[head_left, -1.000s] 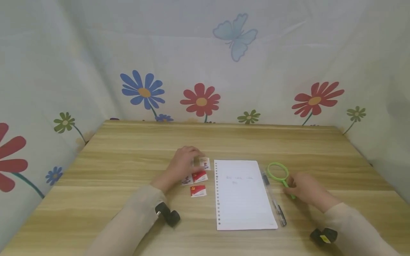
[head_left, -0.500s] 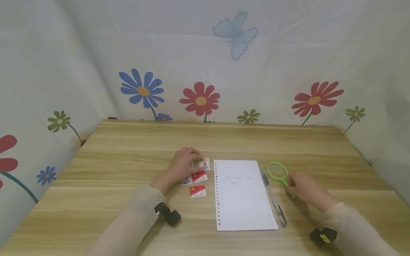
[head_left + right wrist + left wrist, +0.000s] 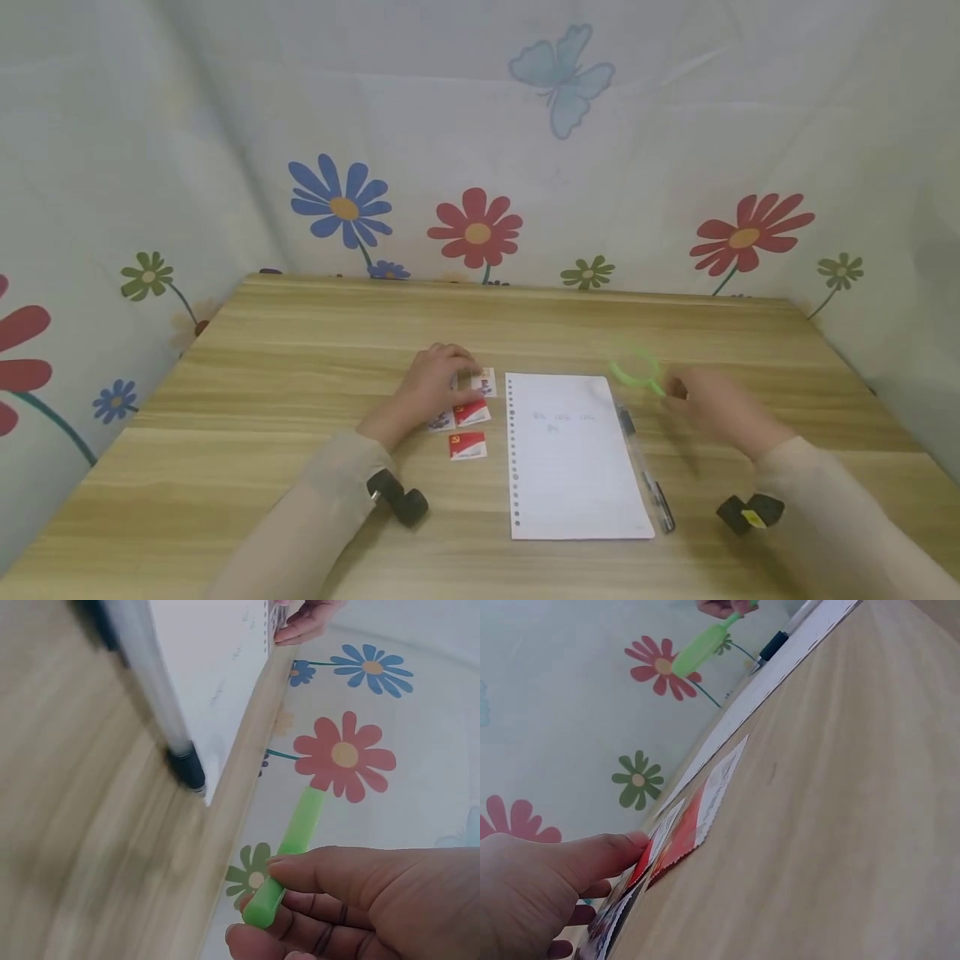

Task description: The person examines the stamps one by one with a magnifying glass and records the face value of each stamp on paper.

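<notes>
My right hand (image 3: 712, 408) pinches the handle of a green magnifying glass (image 3: 302, 821) between thumb and fingers. Its ring is blurred in the head view, and the left wrist view shows it raised over the table. My left hand (image 3: 431, 383) rests over a small group of stamps, fingers loosely bent, with the thumb tip on a red-and-white stamp (image 3: 472, 412). Nearer me lies a second red-and-white stamp (image 3: 468, 445) with a serrated edge. A pale printed stamp (image 3: 483, 382) shows beyond the thumb, and a darker-patterned stamp (image 3: 441, 422) is partly hidden beneath the hand.
A sheet of lined, punched paper (image 3: 577, 475) with faint writing lies between the hands. Along its right edge is a clear pen (image 3: 647, 471) with dark ends. The wooden table (image 3: 337, 325) meets a flower-printed curtain (image 3: 637, 167) at the back.
My right hand has lifted the magnifying glass off the table and moved it slightly away from me and to the left. The left hand stays over the stamps.
</notes>
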